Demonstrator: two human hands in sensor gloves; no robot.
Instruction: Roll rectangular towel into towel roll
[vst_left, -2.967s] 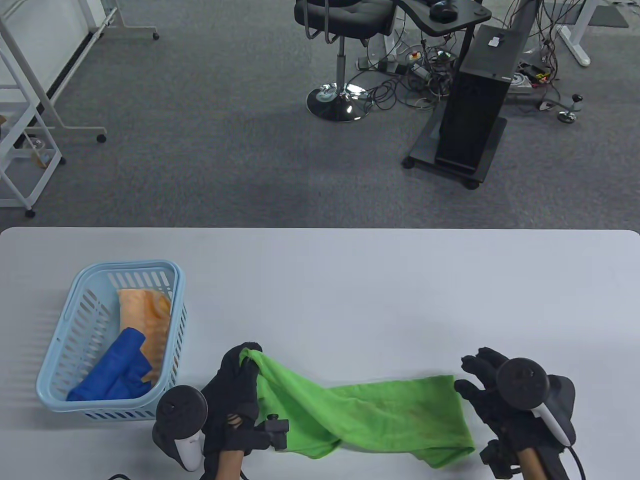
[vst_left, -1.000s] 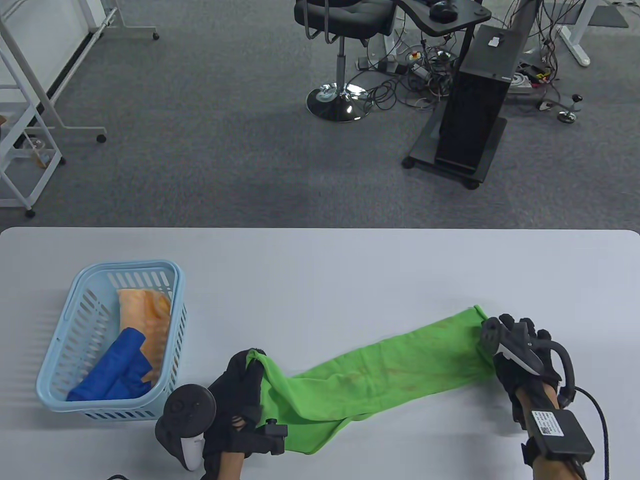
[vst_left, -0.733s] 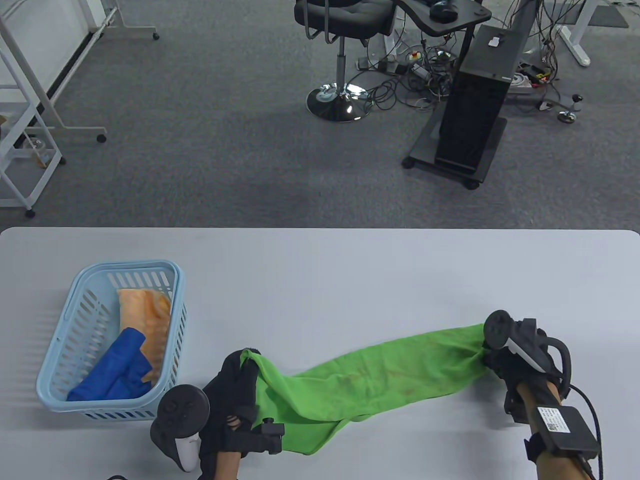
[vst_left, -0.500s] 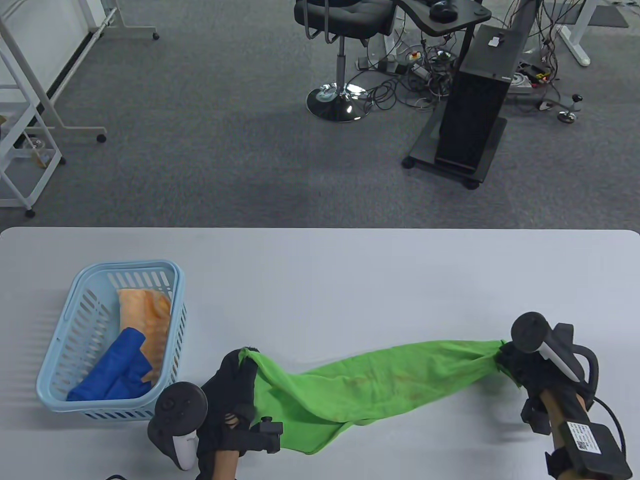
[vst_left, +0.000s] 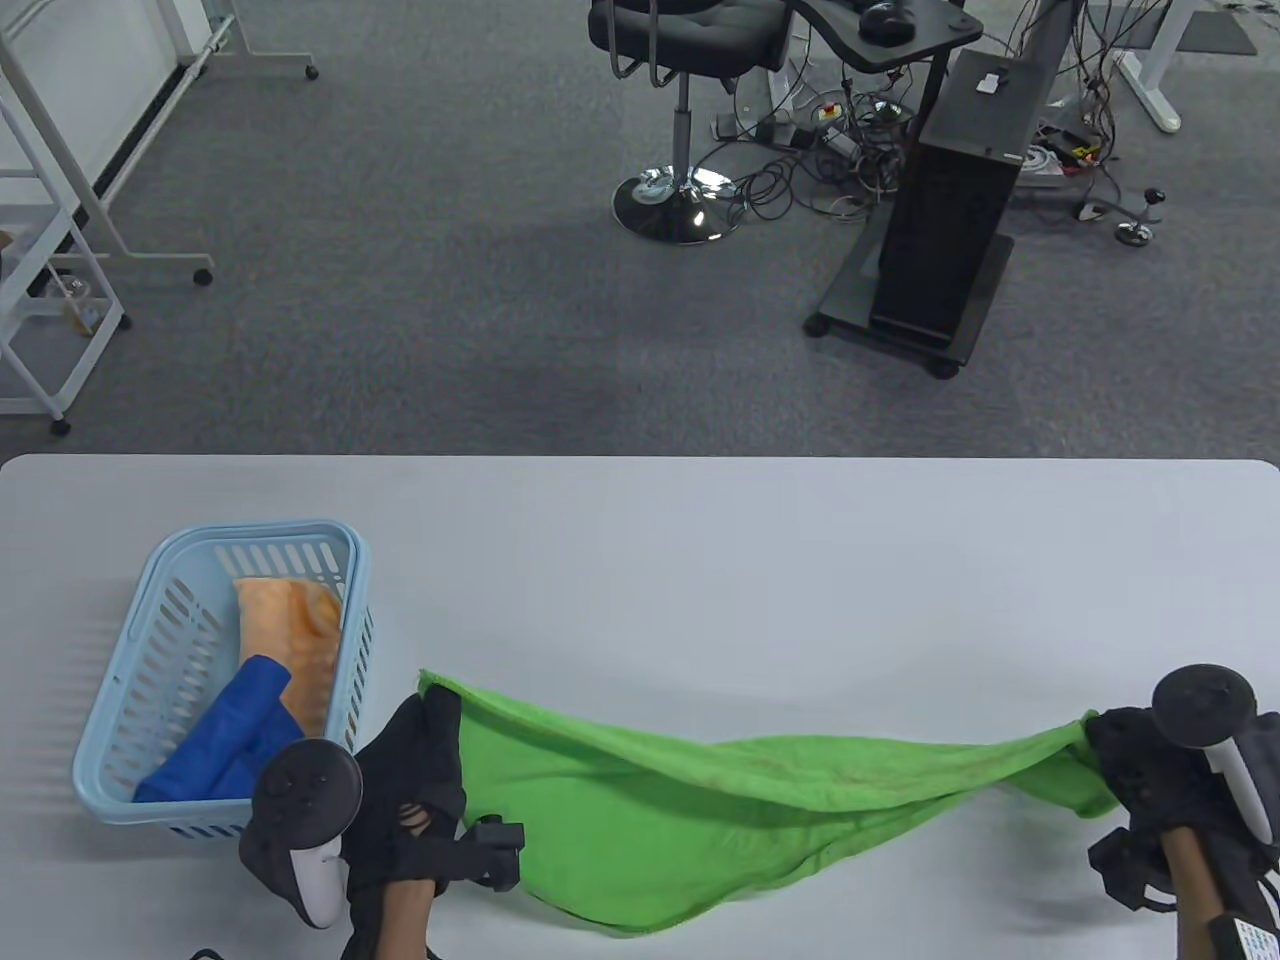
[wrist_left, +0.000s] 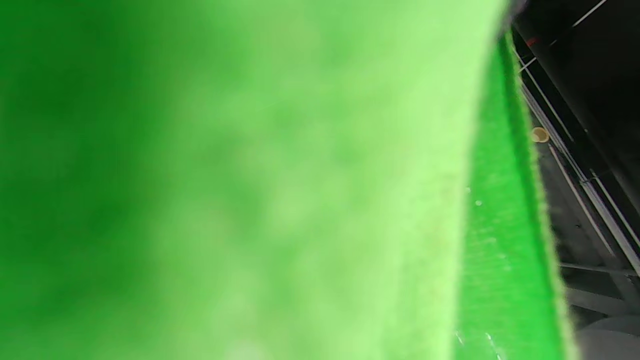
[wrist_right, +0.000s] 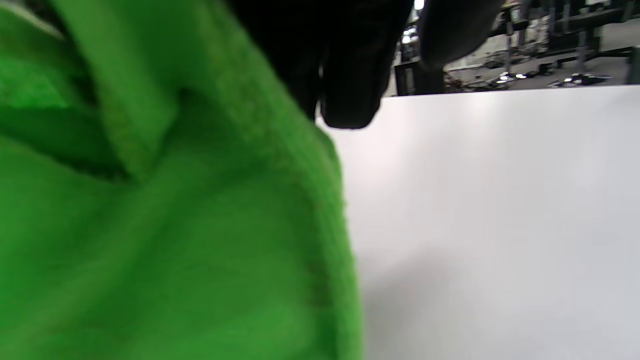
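A bright green towel (vst_left: 700, 800) stretches across the near part of the white table (vst_left: 700, 560), from left to right. My left hand (vst_left: 425, 770) grips its left end next to the basket. My right hand (vst_left: 1130, 775) grips its right end near the table's right edge. The towel sags in the middle and its lower fold lies on the table. The left wrist view is filled by blurred green towel (wrist_left: 250, 180). In the right wrist view the towel (wrist_right: 165, 225) hangs from my gloved fingers (wrist_right: 345, 75) over the table.
A light blue basket (vst_left: 120, 760) stands at the left with an orange towel (vst_left: 290, 630) and a blue towel (vst_left: 225, 745) inside. Beyond the table's far edge are an office chair (vst_left: 680, 60) and a black stand (vst_left: 940, 240) on carpet.
My right hand has pulled its end of the towel far to the right. My left hand has moved left towards the basket. The towel is now drawn out long and taut.
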